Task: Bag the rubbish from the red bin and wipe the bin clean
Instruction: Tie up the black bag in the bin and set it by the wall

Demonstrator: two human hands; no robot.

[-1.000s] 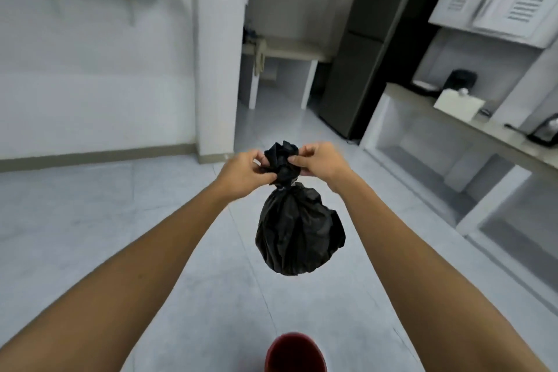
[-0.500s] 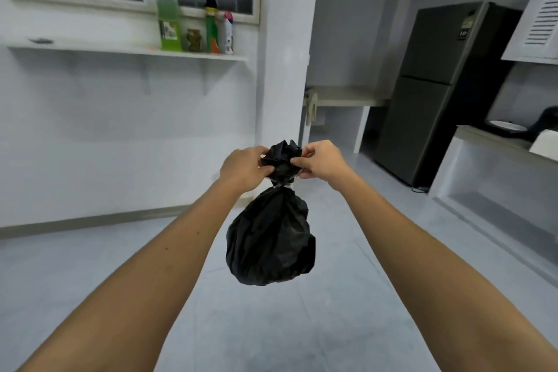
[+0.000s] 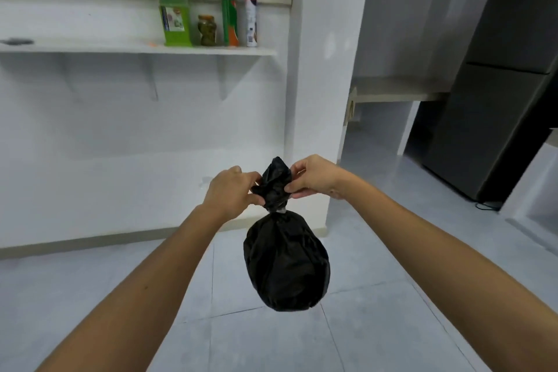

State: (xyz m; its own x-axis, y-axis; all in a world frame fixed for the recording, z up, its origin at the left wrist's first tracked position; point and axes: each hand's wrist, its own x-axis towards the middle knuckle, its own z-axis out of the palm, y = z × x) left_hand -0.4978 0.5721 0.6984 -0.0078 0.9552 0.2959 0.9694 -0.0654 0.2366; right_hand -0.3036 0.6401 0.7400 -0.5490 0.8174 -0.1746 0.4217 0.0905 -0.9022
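Observation:
A full black rubbish bag (image 3: pixel 286 263) hangs in the air in front of me, its neck twisted into a bunched knot. My left hand (image 3: pixel 232 192) pinches the left side of that bunched top. My right hand (image 3: pixel 315 177) pinches the right side with fingertips. Both arms reach forward from the lower corners. The red bin is out of view.
A white wall shelf (image 3: pixel 136 48) holds a green box (image 3: pixel 174 10), a small jar (image 3: pixel 207 30) and two spray cans (image 3: pixel 229 9). A white pillar (image 3: pixel 326 84) stands just behind the bag. A dark fridge (image 3: pixel 498 84) and low counter (image 3: pixel 392 89) are at right. Grey tiled floor below.
My view has swung up and to the left; the red bin dropped out of the bottom of the frame and the shelf with bottles came in. Both hands stay on the bag's top.

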